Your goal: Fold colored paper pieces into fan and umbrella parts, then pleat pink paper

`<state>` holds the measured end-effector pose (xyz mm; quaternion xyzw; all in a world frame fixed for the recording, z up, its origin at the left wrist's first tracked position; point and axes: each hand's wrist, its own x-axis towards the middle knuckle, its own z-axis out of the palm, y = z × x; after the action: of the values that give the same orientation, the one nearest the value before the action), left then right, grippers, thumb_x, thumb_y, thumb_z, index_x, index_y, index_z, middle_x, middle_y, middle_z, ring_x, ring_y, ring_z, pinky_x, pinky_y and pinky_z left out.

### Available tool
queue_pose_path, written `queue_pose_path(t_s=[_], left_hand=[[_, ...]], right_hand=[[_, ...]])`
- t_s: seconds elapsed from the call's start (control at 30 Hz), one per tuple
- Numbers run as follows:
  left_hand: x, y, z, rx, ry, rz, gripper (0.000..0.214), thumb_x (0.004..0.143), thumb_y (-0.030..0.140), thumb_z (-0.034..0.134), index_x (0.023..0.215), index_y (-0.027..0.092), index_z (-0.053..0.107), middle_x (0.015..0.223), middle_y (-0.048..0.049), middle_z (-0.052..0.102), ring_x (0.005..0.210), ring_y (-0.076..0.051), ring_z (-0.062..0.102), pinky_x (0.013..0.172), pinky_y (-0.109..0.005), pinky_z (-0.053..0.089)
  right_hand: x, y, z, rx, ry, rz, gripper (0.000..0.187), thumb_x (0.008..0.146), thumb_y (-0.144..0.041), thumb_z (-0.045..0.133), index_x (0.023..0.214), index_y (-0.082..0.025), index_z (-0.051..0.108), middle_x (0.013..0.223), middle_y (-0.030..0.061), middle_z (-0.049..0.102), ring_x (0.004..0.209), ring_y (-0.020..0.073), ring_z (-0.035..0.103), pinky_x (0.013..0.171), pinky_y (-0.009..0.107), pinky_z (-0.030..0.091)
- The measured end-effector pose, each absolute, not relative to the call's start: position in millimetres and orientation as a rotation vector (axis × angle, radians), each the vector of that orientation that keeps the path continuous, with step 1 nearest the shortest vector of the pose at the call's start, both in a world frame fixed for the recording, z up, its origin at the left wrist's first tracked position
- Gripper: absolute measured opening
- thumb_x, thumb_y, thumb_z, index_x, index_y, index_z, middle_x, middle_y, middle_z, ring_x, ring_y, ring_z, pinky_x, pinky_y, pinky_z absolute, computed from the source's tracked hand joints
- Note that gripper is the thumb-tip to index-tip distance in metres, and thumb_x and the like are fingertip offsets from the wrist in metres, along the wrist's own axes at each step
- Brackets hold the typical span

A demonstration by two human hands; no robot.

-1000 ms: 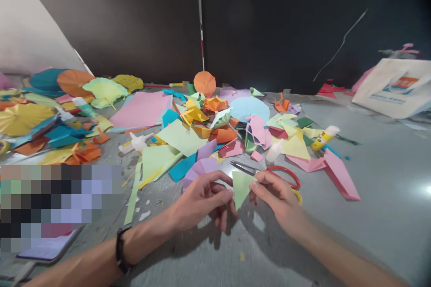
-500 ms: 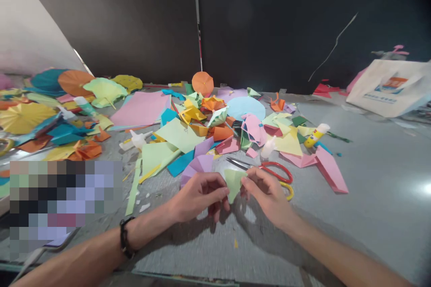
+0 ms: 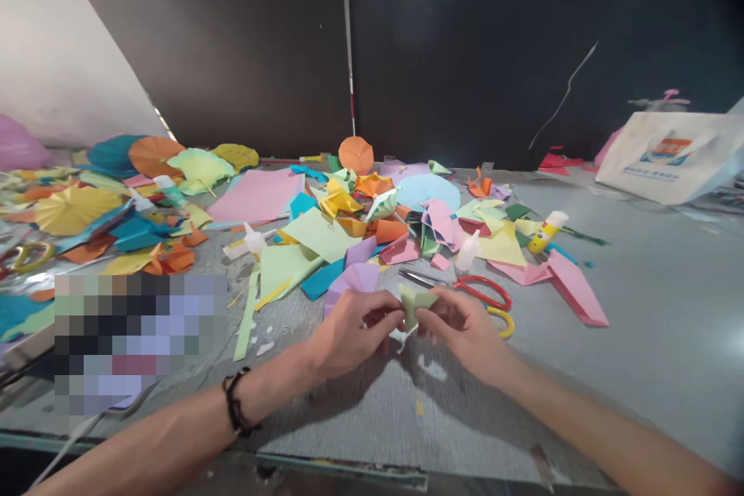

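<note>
A small piece of light green paper [image 3: 411, 304] is pinched between both hands above the near middle of the table. My left hand [image 3: 357, 329] grips its left edge with thumb and fingers, and a dark braided bracelet [image 3: 235, 403] circles that wrist. At the paper's right side, my right hand [image 3: 462, 329] holds it the same way. The paper looks folded, with a crease down its middle. Just behind the hands lie scissors [image 3: 485, 291] with red and yellow handles, blades pointing left. A pleated purple paper fan [image 3: 352, 283] rests behind my left hand.
Coloured paper scraps cover the table's middle and left. A glue stick [image 3: 547, 231] and a white glue bottle [image 3: 468, 250] stand among them. Folded pink paper [image 3: 575, 291] lies right, with a white bag [image 3: 668, 159] farther back. A blurred-out device [image 3: 139, 341] is at left.
The green paper has gone from opened out and flat to folded narrower, and my hands have come closer together around it. The whole view has shifted slightly.
</note>
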<state>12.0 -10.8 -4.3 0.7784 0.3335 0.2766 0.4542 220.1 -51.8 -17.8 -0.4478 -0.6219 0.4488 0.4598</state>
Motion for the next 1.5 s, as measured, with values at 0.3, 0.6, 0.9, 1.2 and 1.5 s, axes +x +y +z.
queue_pose_path(t_s=[0.3,0.6,0.9,1.2,1.5], left_hand=[[8.6,-15.7,-3.6,2.007,0.686,0.596,0.014,0.096,0.024,0.062,0.091,0.014,0.071,0.062,0.0027,0.065,0.055,-0.01,0.064,0.053,-0.017,0.044],[8.4,-16.3,-1.1,2.138,0.646,0.715,0.015,0.092,0.013,0.059,0.087,0.013,0.073,0.067,0.0013,0.066,0.058,-0.008,0.051,0.056,-0.019,0.037],[8.6,-11.5,0.4,1.808,0.668,0.568,0.023,0.097,0.031,0.061,0.084,0.013,0.067,0.062,0.0027,0.057,0.051,-0.007,0.046,0.048,-0.019,0.034],[7.6,-7.8,2.9,1.49,0.656,0.435,0.036,0.094,0.047,0.066,0.083,0.013,0.067,0.052,0.0034,0.057,0.034,-0.005,0.041,0.033,-0.017,0.03],[8.0,-6.8,2.3,1.38,0.635,0.476,0.044,0.093,0.055,0.068,0.081,0.013,0.067,0.057,0.0004,0.064,0.033,-0.004,0.046,0.033,-0.016,0.031]], right_hand=[[218.6,-58.7,-14.8,-1.117,-1.726,0.993,0.028,0.099,-0.043,0.064,0.083,-0.021,0.064,0.076,0.0004,0.065,0.072,0.0169,0.064,0.064,0.026,0.049],[216.9,-58.8,-19.0,-1.153,-1.506,1.023,0.034,0.087,-0.044,0.081,0.105,-0.022,0.063,0.078,-0.001,0.069,0.068,0.0162,0.067,0.063,0.026,0.054],[219.7,-50.6,-17.0,-0.994,-1.421,1.299,0.035,0.087,-0.049,0.082,0.082,-0.018,0.068,0.069,0.001,0.071,0.061,0.0131,0.067,0.057,0.023,0.049],[224.0,-50.3,-14.2,-0.997,-1.408,1.394,0.041,0.094,-0.057,0.073,0.083,-0.018,0.074,0.077,0.0047,0.076,0.061,0.0135,0.069,0.057,0.024,0.05],[223.6,-49.4,-10.6,-1.024,-1.423,1.332,0.047,0.092,-0.062,0.072,0.081,-0.016,0.078,0.059,0.002,0.068,0.052,0.0129,0.064,0.053,0.023,0.048]])
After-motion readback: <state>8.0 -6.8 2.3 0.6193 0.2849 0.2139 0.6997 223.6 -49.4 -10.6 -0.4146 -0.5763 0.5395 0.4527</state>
